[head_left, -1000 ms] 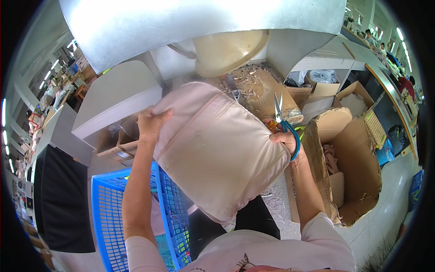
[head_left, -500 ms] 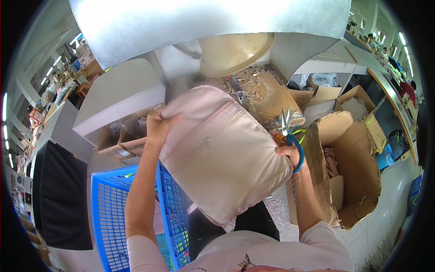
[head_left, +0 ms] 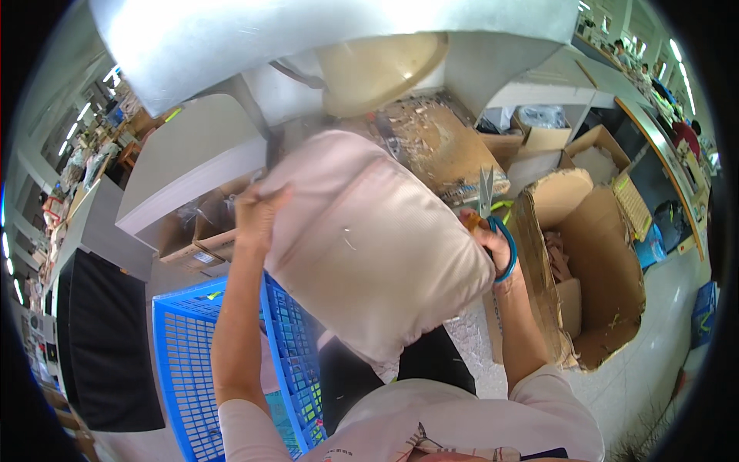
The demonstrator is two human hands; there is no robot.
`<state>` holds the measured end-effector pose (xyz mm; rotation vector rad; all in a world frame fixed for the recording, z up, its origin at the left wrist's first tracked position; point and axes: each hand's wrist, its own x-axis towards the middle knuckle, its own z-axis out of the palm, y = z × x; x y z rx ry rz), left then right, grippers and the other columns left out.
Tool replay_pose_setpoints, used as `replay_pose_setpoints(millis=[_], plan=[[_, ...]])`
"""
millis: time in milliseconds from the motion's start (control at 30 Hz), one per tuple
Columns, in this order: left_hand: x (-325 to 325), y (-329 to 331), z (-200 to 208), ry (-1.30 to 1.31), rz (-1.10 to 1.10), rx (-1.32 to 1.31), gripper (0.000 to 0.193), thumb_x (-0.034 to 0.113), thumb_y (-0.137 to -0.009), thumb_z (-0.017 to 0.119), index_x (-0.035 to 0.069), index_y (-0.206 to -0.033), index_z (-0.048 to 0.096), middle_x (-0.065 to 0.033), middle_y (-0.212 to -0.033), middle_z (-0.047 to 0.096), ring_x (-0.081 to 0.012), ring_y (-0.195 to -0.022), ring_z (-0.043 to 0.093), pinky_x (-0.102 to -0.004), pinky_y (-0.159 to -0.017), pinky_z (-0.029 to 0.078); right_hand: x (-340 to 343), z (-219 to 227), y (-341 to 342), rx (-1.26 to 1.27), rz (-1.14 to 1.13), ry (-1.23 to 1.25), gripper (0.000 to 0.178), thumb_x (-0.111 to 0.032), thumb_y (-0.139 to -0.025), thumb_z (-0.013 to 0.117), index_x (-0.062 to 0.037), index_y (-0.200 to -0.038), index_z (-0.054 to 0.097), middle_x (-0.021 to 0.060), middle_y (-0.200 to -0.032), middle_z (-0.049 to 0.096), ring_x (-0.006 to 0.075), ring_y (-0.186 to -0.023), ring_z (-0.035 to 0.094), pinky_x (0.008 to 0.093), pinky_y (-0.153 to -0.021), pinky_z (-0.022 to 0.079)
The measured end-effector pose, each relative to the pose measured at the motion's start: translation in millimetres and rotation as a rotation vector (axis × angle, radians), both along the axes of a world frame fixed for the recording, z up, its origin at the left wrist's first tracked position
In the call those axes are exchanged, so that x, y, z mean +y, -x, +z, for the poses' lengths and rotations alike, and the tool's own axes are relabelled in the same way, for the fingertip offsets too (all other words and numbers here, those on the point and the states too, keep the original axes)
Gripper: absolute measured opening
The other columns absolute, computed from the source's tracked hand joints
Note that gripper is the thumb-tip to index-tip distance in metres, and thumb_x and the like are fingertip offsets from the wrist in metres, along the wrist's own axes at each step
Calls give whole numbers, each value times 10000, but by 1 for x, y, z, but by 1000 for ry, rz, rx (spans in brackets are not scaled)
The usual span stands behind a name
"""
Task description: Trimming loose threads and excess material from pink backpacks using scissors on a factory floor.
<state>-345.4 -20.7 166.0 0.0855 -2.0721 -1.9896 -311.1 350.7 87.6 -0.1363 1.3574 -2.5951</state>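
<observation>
A pale pink sewn fabric piece (head_left: pixel 369 239), bag-like and rectangular with rounded corners, is held up in front of my body. A seam crosses its upper part, and a short loose thread shows on its face. My left hand (head_left: pixel 260 214) grips its upper left edge, slightly blurred. Scissors (head_left: pixel 486 196) with teal handles sit in my right hand (head_left: pixel 495 240), blades pointing up and away from me. One handle loop hangs around that hand. The fingers of the right hand lie against the fabric's right edge; whether they also pinch it I cannot tell.
A blue plastic basket (head_left: pixel 188 369) with fabric inside stands at my lower left. To the right is a worn cardboard box (head_left: pixel 608 300) holding pink scraps. Ahead, a metal hood (head_left: pixel 331 23) overhangs a scrap-strewn board (head_left: pixel 454 150). A grey-white table (head_left: pixel 185 154) is at left.
The fabric piece has shifted slightly left and up in view, with my left hand moving along with it. The scissors stay in my right hand. The whole view has tilted a little.
</observation>
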Motion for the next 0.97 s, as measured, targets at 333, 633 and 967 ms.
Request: replay_pose_setpoints(millis=[333, 633, 967], plan=[[-56, -53, 4, -470, 84, -160, 486, 125, -705, 700, 0, -1124, 490, -113, -1036, 569, -209, -915, 573, -335, -800, 480, -45, 0, -22, 36, -103, 316, 489, -95, -666, 670, -34, -1110, 475, 80, -1014, 537, 233, -988, 520, 356, -864, 403], [-77, -80, 1, -505, 182, -173, 473, 165, -741, 673, -12, -1133, 478, -121, -1054, 566, -210, -912, 574, -341, -792, 490, -77, 25, -4, -13, -242, 78, 340, 29, -679, 606, 92, -1005, 533, 116, -915, 591, 204, -843, 571, 298, -817, 425], [-82, -91, -5, -495, 282, -170, 459, 198, -759, 656, -19, -1126, 487, -123, -1036, 575, -209, -896, 578, -335, -777, 499, -93, 34, 38, 7, -114, 75, 290, 15, -677, 625, 69, -952, 549, 116, -880, 603, 188, -789, 572, 287, -770, 439]])
